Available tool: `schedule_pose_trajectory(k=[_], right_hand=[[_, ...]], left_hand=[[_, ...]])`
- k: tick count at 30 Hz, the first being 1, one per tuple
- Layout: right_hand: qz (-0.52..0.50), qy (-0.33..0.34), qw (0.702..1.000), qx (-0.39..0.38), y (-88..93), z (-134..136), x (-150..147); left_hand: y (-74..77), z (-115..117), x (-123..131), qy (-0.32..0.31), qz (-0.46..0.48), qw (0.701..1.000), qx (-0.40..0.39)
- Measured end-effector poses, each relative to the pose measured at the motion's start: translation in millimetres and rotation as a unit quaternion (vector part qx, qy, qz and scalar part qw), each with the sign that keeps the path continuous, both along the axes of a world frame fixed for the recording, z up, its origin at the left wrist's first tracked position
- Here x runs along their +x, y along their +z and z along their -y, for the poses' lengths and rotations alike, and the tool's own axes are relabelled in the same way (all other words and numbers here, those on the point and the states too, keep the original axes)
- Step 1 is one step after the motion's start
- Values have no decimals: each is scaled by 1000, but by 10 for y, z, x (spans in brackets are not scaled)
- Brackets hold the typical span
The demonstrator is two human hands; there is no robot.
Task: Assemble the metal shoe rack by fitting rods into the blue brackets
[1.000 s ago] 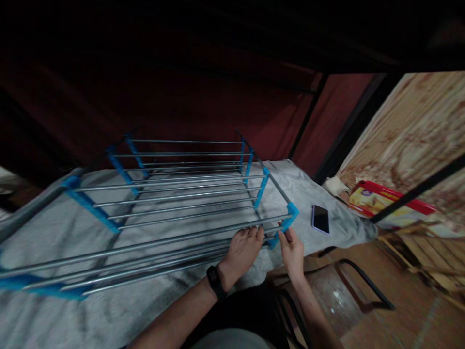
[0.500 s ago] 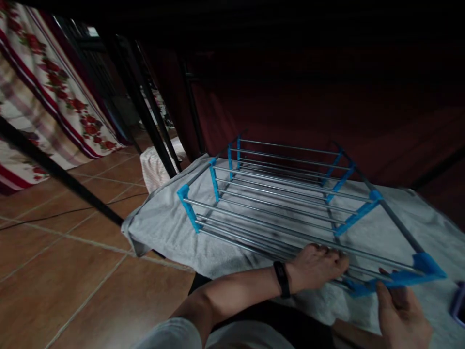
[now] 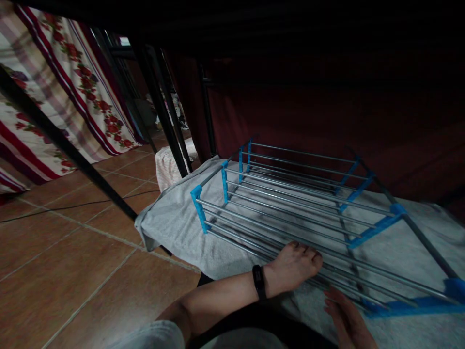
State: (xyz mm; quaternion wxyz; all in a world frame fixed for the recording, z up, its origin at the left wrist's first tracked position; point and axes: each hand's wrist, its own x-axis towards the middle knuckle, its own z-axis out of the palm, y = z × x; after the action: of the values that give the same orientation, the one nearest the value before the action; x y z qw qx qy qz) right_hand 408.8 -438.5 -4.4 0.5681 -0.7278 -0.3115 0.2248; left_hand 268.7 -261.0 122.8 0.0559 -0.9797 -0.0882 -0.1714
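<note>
A rack of thin metal rods with blue plastic brackets (image 3: 199, 209) lies on a grey towel-like cloth (image 3: 170, 228). My left hand (image 3: 296, 265), with a black band on the wrist, has its fingers wrapped over the rods at the rack's near side. Close to the near right corner, my right hand (image 3: 347, 317) is beside the lowest rods with its fingers stretched out and nothing seen in them. Its lower part is cut off by the frame's bottom edge.
Black metal posts (image 3: 90, 179) rise at the left. Behind the rack hangs a dark red cloth (image 3: 290, 111). Floral fabric (image 3: 87, 92) hangs at the upper left above the tiled floor (image 3: 98, 261), where a thin cable (image 3: 72, 207) runs.
My right hand has let go of the blue corner bracket and moved left along the rack. My left hand still grips the rods. The view has shifted, so the rack appears farther right.
</note>
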Motion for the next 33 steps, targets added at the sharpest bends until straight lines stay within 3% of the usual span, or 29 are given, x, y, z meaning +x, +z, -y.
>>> schedule_pose_trajectory(k=[2,5,9,14,17,21,23,24,26,28,30,33], right_hand=[[-93,33,995,-3,83,-216,-204],[-160,18,985,56,192,-460,-377],[-179,40,974,130,281,-648,-418],[-193,69,969,138,360,-780,-421],[-209,75,964,149,378,-799,-422],[-233,78,955,166,342,-778,-390],[-255,72,944,196,310,-775,-369],[-271,66,936,214,295,-778,-360],[-304,60,922,232,272,-789,-347],[-321,57,919,224,253,-800,-339],[-324,57,920,211,231,-806,-331],[-329,53,921,204,185,-802,-320]], left_hand=[[13,-9,-36,6,-5,1000,-4],[8,-14,-74,7,-8,1000,-7],[-6,-29,-115,19,2,1000,-18],[91,-10,-254,41,22,999,-22],[97,47,-476,48,64,997,-12],[-119,31,-994,100,182,976,-69],[-254,-98,-1322,186,261,939,-128],[-310,-202,-1491,249,313,902,-162],[-393,-472,-1810,377,440,787,-211],[-448,-782,-2070,436,529,688,-238],[-492,-1066,-2237,413,561,654,-297],[-550,-1346,-2311,328,545,651,-415]])
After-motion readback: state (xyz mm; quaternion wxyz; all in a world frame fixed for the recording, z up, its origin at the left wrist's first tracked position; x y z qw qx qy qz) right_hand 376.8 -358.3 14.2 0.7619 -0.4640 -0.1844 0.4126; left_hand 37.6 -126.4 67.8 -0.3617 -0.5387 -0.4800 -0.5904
